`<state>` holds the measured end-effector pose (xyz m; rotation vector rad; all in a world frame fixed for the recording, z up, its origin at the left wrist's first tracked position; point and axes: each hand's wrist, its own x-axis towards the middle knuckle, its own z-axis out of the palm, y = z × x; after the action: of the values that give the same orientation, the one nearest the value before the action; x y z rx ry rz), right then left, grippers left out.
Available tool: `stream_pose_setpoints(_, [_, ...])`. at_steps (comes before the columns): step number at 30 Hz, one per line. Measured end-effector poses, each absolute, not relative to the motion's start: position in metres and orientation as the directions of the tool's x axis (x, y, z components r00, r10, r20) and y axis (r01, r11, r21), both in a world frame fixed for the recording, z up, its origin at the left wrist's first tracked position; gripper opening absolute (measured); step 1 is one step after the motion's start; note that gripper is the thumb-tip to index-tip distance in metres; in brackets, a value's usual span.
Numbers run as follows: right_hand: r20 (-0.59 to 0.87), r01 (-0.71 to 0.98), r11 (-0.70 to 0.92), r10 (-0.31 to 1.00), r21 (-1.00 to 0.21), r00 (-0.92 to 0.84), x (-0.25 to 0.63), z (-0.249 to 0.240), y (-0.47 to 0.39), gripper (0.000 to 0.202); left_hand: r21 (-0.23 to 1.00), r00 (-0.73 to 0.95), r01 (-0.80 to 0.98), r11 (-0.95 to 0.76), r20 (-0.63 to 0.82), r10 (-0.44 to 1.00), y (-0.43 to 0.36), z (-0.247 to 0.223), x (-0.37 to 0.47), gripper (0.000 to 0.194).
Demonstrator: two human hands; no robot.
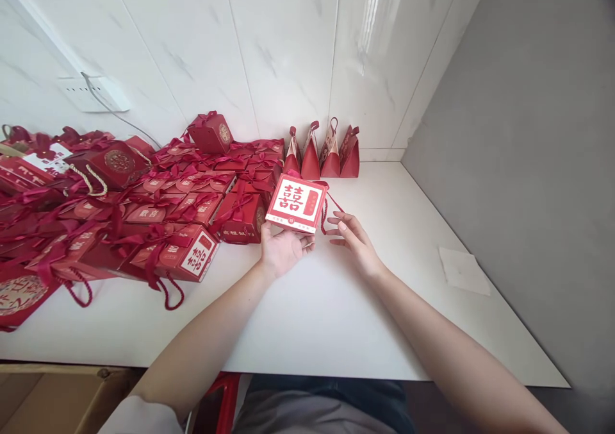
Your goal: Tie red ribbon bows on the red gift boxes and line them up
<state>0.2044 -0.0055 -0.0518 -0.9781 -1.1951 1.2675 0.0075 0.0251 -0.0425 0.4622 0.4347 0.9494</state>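
Observation:
A red gift box with a white face and red characters is tilted toward me above the white table. My left hand grips it from below, its fingers around the lower edge. A dark red cord and a ribbon hang at the box's right side. Just right of them is my right hand, its fingers apart beside the ribbon and holding nothing that I can make out. Left of the held box stands another red box with a ribbon bow.
Many red boxes with bows fill the table's left side. Several small triangular red bags stand by the tiled wall. A white paper square lies at right, near the grey wall. An open cardboard box is below the table edge.

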Motion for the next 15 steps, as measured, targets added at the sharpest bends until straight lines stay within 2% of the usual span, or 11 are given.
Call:
stream_pose_setpoints(3, [0.115,-0.163,0.106,0.992,-0.981,-0.049,0.203,-0.049,-0.008,0.041,0.628,0.506,-0.613,0.480,-0.154,0.848,0.026,-0.043,0.008,0.078])
stream_pose_setpoints(5, [0.136,-0.154,0.131,0.991,-0.979,-0.018,0.202,-0.046,-0.010,0.041,0.726,0.451,-0.557,0.402,-0.143,0.881,0.028,-0.044,0.008,0.077])
stream_pose_setpoints(8, [0.162,-0.148,0.159,0.987,-0.976,-0.012,0.201,-0.041,-0.013,0.042,0.917,0.221,-0.387,0.103,-0.016,0.975,0.028,-0.046,0.010,0.068])
stream_pose_setpoints(10, [0.167,-0.164,0.159,0.985,-0.974,-0.032,0.200,-0.039,-0.014,0.045,0.974,0.053,-0.146,-0.175,0.184,0.981,0.026,-0.044,0.011,0.060])
stream_pose_setpoints(12, [0.152,-0.198,0.139,0.987,-0.970,-0.052,0.200,-0.038,-0.014,0.047,0.902,-0.027,0.152,-0.404,0.412,0.911,0.021,-0.040,0.011,0.064])
stream_pose_setpoints(15, [0.086,-0.271,0.061,0.993,-0.961,-0.081,0.199,-0.037,-0.014,0.052,0.659,-0.019,0.473,-0.584,0.671,0.741,0.013,-0.033,0.011,0.083])
